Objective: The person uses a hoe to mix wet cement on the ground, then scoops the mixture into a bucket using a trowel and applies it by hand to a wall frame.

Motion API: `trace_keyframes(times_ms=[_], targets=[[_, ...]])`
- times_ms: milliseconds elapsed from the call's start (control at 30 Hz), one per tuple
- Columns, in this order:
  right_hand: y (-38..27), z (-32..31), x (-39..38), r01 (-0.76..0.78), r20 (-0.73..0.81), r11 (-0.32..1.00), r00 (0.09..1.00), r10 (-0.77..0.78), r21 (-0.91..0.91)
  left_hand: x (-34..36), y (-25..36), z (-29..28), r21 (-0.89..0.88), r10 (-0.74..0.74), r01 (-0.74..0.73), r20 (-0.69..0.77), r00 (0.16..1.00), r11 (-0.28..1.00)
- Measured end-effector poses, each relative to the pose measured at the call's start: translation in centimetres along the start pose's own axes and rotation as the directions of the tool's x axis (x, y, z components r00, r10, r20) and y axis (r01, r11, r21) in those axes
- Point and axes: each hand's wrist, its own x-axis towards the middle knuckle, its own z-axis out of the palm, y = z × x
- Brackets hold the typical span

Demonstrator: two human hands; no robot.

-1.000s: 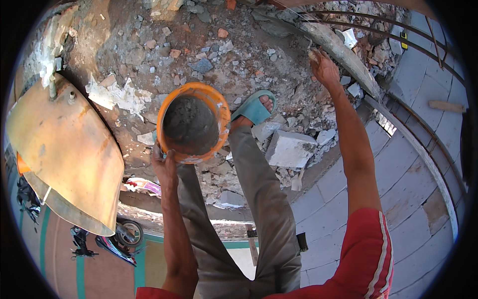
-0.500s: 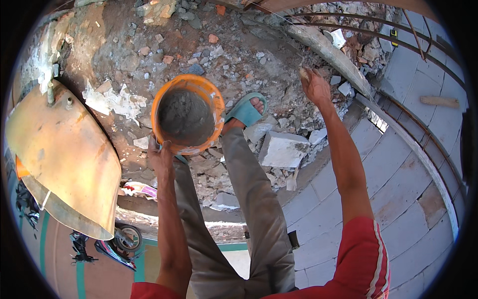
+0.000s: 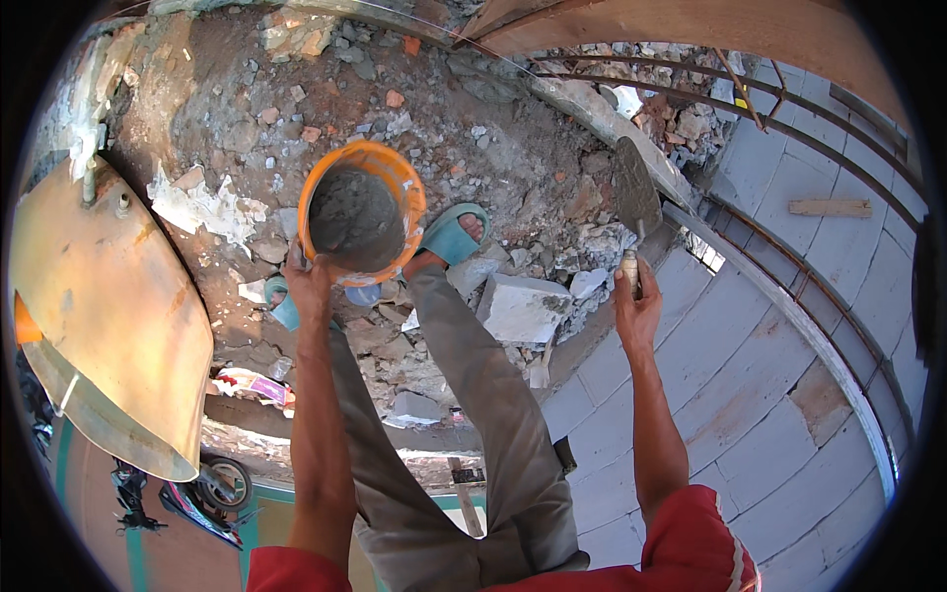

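Observation:
An orange bucket [image 3: 414, 187] hangs in front of my left leg, tilted so that the wet grey mortar [image 3: 355, 219] inside shows. Gripping its near rim is my left hand [image 3: 308, 276], with the thumb on the edge. Out to the right, my right hand [image 3: 637, 304] is closed around the handle of a trowel [image 3: 636, 187]. The trowel's grey, mortar-smeared blade points away from me, close to a concrete beam. Blue-green sandals [image 3: 454, 235] are on my feet, which stand on rubble.
Broken stones and a pale concrete block [image 3: 523, 306] lie around my feet. At left leans a large yellowish curved sheet [image 3: 118, 306]. Rusty steel bars [image 3: 681, 89] and a concrete beam [image 3: 602, 120] run along the upper right. Below left stands a motorbike [image 3: 212, 493].
My right hand has drawn back toward me, and the trowel it holds now shows clearly. The bucket stays in my left hand. The whole view has shifted slightly.

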Motion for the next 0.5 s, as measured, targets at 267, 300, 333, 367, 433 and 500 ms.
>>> trace_keyframes(times_ms=[267, 300, 333, 367, 433, 500], targets=[[-7.4, -3.0, 23.9, 0.591, 0.236, 0.454, 0.745, -0.624, -0.667, -0.2, -0.2, 2.4, -0.027, -0.066, 0.063, -0.116, 0.991, 0.998], [-8.5, -0.8, 26.9, 0.573, 0.270, 0.427, 0.766, -0.584, -0.700, -0.4, -0.1, 2.2, 0.055, -0.042, 0.050, -0.132, 0.990, 0.997], [-9.5, 1.0, 29.4, 0.550, 0.295, 0.397, 0.786, -0.543, -0.735, -0.4, 0.0, 2.3, 0.134, -0.017, 0.036, -0.140, 0.990, 0.990], [-10.0, 2.2, 32.4, 0.622, 0.354, 0.292, 0.703, -0.617, -0.727, -0.4, 0.0, 2.7, 0.207, 0.005, 0.023, -0.134, 0.991, 0.978], [-10.2, 4.2, 34.9, 0.709, 0.445, 0.164, 0.587, -0.676, -0.686, -0.6, 1.4, 3.2, 0.159, -0.048, 0.064, -0.105, 0.993, 0.985], [-10.6, 5.0, 35.2, 0.756, 0.509, 0.120, 0.540, -0.670, -0.644, -1.1, 1.7, 3.3, 0.130, -0.072, 0.084, -0.094, 0.993, 0.988]])
